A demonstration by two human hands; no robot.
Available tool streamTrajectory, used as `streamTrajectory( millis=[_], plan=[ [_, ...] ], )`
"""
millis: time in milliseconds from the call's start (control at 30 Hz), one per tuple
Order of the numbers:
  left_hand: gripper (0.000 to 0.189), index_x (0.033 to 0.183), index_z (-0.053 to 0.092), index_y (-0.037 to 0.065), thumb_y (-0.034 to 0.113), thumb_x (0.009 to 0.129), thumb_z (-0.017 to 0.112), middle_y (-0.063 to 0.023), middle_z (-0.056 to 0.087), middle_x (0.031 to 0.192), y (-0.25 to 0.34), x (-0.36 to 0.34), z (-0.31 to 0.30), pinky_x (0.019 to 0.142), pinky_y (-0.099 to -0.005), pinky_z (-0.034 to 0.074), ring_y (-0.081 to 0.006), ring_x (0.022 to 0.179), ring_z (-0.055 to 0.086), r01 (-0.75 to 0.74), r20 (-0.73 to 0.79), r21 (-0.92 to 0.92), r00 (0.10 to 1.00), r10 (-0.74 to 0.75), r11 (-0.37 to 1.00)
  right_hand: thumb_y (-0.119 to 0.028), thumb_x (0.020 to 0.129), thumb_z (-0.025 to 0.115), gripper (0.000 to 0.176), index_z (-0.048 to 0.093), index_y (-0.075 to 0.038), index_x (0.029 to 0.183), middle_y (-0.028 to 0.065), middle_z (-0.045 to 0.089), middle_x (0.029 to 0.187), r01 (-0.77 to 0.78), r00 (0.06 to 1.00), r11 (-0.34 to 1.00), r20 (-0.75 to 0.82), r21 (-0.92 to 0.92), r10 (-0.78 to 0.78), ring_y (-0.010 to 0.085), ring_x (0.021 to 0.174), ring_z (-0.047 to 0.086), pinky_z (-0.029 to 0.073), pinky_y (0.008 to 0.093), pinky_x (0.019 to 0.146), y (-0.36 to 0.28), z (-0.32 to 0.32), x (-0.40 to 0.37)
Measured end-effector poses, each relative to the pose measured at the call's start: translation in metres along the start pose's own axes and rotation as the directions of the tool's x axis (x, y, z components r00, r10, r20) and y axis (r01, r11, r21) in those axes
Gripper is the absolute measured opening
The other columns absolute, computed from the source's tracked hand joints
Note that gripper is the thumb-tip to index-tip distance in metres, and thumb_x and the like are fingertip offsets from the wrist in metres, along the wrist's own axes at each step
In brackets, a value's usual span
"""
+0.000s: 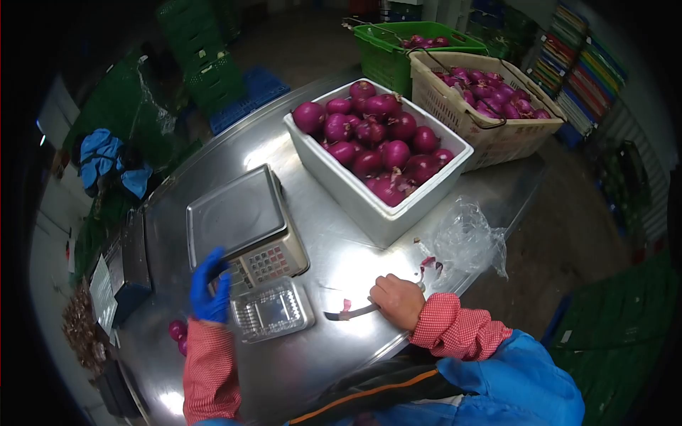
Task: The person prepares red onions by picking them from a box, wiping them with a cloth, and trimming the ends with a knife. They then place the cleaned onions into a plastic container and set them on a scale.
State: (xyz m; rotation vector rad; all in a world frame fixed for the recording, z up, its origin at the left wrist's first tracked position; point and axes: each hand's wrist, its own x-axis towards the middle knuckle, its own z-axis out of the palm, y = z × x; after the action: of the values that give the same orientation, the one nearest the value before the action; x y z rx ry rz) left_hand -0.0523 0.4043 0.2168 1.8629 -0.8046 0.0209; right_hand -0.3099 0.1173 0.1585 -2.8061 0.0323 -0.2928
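My right hand (398, 301) is closed round a small knife (353, 314), its dark curved blade pointing left, low over the metal table. A scrap of purple skin (347, 304) is at the blade. In a blue glove, my left hand (209, 287) is raised with thumb and fingers apart, holding nothing. Beside it stands a clear plastic tray (273, 311) with nothing visible inside. Just behind that tray is a weighing scale (238, 206) with a flat metal plate and keypad. A white foam box (380, 222) heaped with red onions (369, 131) stands beyond my right hand.
A crumpled clear plastic bag (465, 238) and onion skins (431, 265) lie right of my right hand. Loose red onions (177, 330) sit beside my left sleeve. Behind the foam box are a beige crate (490, 135) and a green crate (380, 60), both holding onions.
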Motion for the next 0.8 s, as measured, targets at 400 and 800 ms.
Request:
streamTrajectory(
  millis=[400,800],
  plan=[
    [0.084,0.149,0.035,0.01,0.045,0.081,0.071,-0.0172,0.056,0.133,0.111,0.188,0.377,0.108,-0.0386,0.041,-0.0332,0.124,0.055,-0.135,0.641,0.372,0.753,-0.148,0.918,-0.028,0.084,0.068,0.023,0.056,-0.008,0.086,0.0088,0.056,0.081,-0.24,0.958,0.959,-0.122,0.151,0.259,0.0264,0.078,0.06,0.052,0.0382,0.066,0.093,0.009,-0.062],
    [0.09,0.14,0.048,0.013,0.057,0.067,0.072,-0.0182,0.058,0.131,0.115,0.207,0.42,0.105,-0.038,0.043,-0.0318,0.121,0.057,0.034,0.548,0.603,0.708,-0.446,0.797,-0.02,0.083,0.068,0.014,0.063,-0.009,0.089,0.0103,0.064,0.099,-0.241,0.948,0.941,-0.15,0.239,0.281,0.0261,0.088,0.064,0.054,0.036,0.07,0.147,0.006,-0.089]
  ],
)
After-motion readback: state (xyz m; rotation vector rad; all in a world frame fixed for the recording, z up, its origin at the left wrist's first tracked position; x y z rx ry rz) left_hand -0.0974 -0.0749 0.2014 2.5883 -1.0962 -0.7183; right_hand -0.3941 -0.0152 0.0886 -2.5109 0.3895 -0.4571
